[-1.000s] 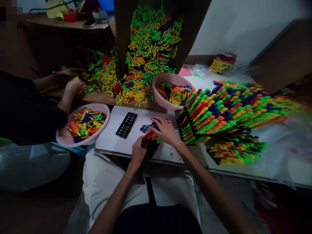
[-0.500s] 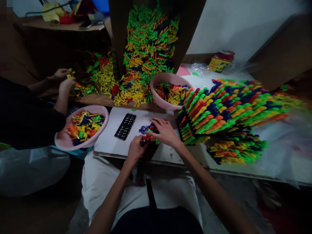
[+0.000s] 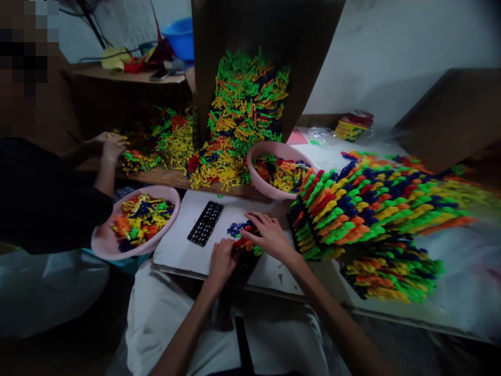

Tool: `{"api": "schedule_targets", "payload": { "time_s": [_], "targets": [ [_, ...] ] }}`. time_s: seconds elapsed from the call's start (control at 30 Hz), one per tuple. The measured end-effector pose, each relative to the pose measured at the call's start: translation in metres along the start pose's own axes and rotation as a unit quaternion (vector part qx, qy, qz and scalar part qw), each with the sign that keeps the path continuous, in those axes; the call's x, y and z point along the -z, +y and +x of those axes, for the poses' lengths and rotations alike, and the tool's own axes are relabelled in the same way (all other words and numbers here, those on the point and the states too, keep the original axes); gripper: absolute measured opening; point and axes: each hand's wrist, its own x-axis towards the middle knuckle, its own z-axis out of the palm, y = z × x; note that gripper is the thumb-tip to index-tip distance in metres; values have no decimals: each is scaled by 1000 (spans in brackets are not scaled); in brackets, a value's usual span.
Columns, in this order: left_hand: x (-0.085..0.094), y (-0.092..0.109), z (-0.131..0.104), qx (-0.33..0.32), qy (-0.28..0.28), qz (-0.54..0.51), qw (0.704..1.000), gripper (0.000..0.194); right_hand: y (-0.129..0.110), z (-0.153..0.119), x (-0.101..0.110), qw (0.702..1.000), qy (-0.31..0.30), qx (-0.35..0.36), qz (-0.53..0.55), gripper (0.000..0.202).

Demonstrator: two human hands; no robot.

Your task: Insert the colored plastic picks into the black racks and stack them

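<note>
My left hand [image 3: 224,259] is closed, its fingertips at the left edge of a second black perforated tray [image 3: 247,265]. What it pinches is hidden. Over the tray's far end, my right hand [image 3: 273,237] is palm down with fingers stretched and apart. Small red and green plastic pieces [image 3: 255,241] show under and between the hands. Just beyond them lies a little heap of dark blue pieces [image 3: 237,228]. Left of the heap, a bare black perforated tray [image 3: 205,223] rests flat on the white board [image 3: 172,256].
A pink basin [image 3: 175,214] of mixed pieces stands left, another pink basin [image 3: 252,169] behind. Upright multicoloured pieces [image 3: 376,209] crowd trays at right. Loose pieces spill from a large cardboard box [image 3: 319,47]. At left, a co-worker's hands [image 3: 111,146] handle small pieces.
The view has tilted up, so everything sits lower in the picture. My hands stay at the same tray, with small finger shifts. The co-worker's hands have drawn closer together.
</note>
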Motion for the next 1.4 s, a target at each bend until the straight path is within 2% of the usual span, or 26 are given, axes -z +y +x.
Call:
{"api": "schedule_targets", "payload": {
  "time_s": [0.07, 0.1, 0.17, 0.23, 0.27, 0.33, 0.4, 0.47, 0.53, 0.63, 0.7, 0.73, 0.8, 0.87, 0.93, 1.03, 1.13, 1.2, 1.3, 1.4],
  "targets": [
    [11, -7, 6, -20, -43, -74, 996, 15, 3, -4, 1, 1000, -1, -4, 4, 53],
    [16, -9, 11, -26, -47, -96, 994, 18, 4, -7, 1, 1000, 3, -6, 4, 54],
    [22, -12, 25, -18, 2, -78, 997, 21, 6, -11, 1, 1000, 15, -11, 0, 55],
    [23, -10, 41, 1, 67, -6, 998, 20, 7, -12, 1, 999, 28, -15, -3, 54],
    [21, -9, 48, 8, 80, 21, 997, 23, 7, -12, 2, 999, 37, -14, -1, 52],
    [19, -6, 61, 27, 60, 17, 998, 24, 5, -13, 6, 997, 71, -4, 16, 48],
    [24, -5, 65, 55, 38, -51, 996, 19, 1, -19, 13, 991, 126, 10, 46, 41],
    [40, -4, 57, 63, 54, -134, 987, 16, -7, -33, 21, 979, 184, 24, 83, 35],
    [65, 2, 37, 33, 84, -175, 980, 20, -21, -51, 24, 968, 218, 34, 120, 32],
    [102, 23, -2, -36, 61, -156, 985, 31, -46, -76, 17, 966, 195, 42, 166, 42],
    [113, 41, -28, -58, 23, -164, 984, 41, -60, -88, 5, 966, 151, 44, 207, 49],
    [113, 49, -39, -59, 9, -179, 982, 43, -64, -93, -1, 963, 132, 41, 233, 48],
    [100, 56, -57, -36, 1, -220, 975, 43, -66, -101, -14, 952, 121, 19, 281, 34],
    [77, 55, -72, -11, 8, -243, 970, 45, -61, -108, -23, 942, 132, -19, 309, 21],
    [51, 47, -82, -12, 10, -236, 972, 45, -53, -115, -27, 935, 138, -49, 322, 14],
    [22, 35, -88, -35, -3, -209, 977, 20, -43, -122, -27, 935, 131, -54, 325, 12],
    [8, 30, -81, -41, 3, -189, 981, 11, -38, -122, -23, 945, 147, -13, 291, 12],
    [4, 29, -70, -28, 22, -168, 985, 11, -33, -119, -19, 952, 188, 10, 243, 16],
    [-3, 31, -50, 20, 79, -123, 989, 12, -24, -111, -14, 951, 269, -4, 150, 24],
    [-12, 35, -35, 32, 128, -94, 987, 10, -12, -104, -14, 949, 304, -23, 86, 26]
  ]
}}
